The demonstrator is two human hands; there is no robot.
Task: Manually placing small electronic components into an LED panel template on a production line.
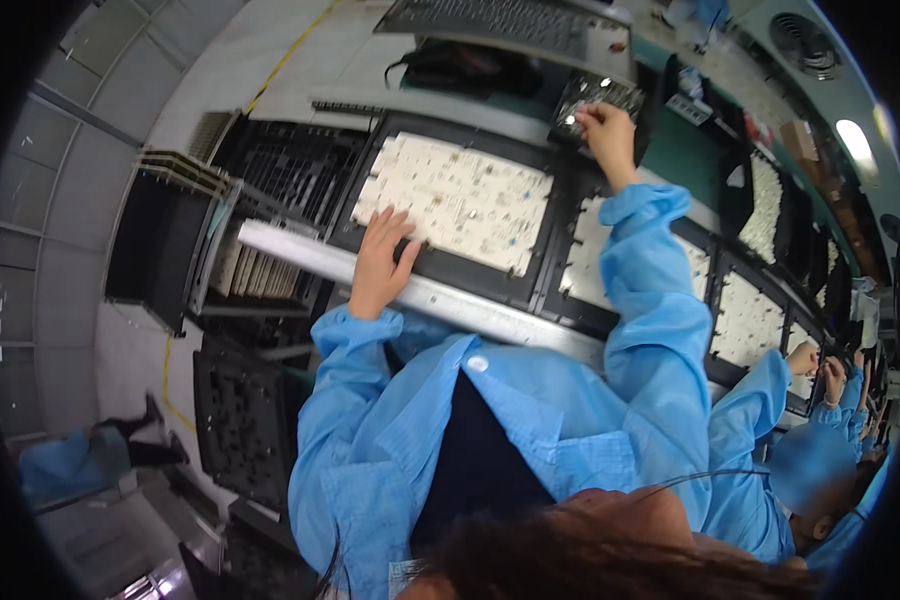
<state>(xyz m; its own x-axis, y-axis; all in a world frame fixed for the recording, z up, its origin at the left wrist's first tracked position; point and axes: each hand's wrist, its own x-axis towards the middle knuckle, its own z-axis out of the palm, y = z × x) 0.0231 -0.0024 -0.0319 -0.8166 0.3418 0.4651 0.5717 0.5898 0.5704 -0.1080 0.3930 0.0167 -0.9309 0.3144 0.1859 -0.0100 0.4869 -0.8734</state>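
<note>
In front of me a pale circuit board (460, 200) with many small parts on it lies in a black tray frame (542, 268). My left hand (378, 262) rests at its near left edge, fingers stretched out and lying on the board, with nothing held. My right hand (608, 135) reaches far forward over a bin of small shiny components (582, 92). Its thumb and fingers are pinched together at the bin's near edge. Whatever may be between those fingertips is too small to make out.
A metal rail (450, 305) runs along the near side. More pale boards (748, 318) in black frames continue to the right, where co-workers' hands (832, 380) are busy. A black rack (160, 235) stands at left. A keyboard-like panel (500, 28) sits at the far side.
</note>
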